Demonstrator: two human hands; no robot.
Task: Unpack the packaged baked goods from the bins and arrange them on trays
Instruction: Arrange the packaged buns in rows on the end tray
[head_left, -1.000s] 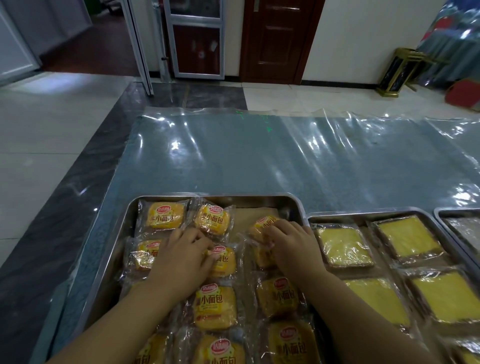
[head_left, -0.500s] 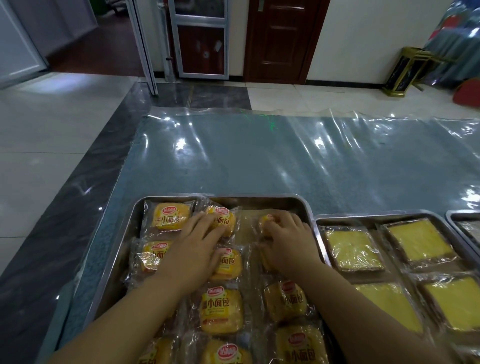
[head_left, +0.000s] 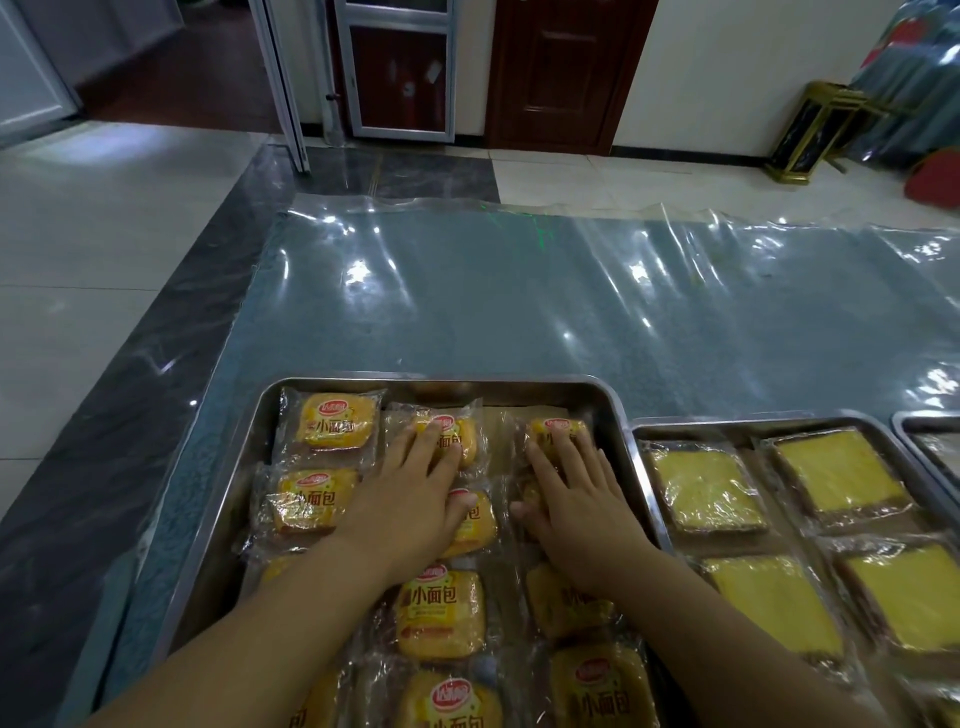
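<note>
steel tray (head_left: 223, 499) stands at the near left of the table, on a clear plastic sheet (head_left: 519, 312). it holds wrapped small buns in three columns, labels up. left hand (head_left: 410, 504) lies flat, fingers straight and together, with its fingertips pressing the far middle bun packet (head_left: 462, 439) and its palm covering part of the packet nearer the person. right hand (head_left: 576, 504) is likewise flat with straight fingers, fingertips on the far right bun packet (head_left: 558, 427), which sits close to the tray's far right corner. neither hand is curled round anything. far left bun packet (head_left: 332, 421) lies in the far left corner, no hand on it. second tray (head_left: 640, 431) stands just beside the first on its right, carrying wrapped yellow cake slices (head_left: 704, 488) in rows. the edge of a third tray (head_left: 930, 423) shows at the far right, its contents unclear.
</note>
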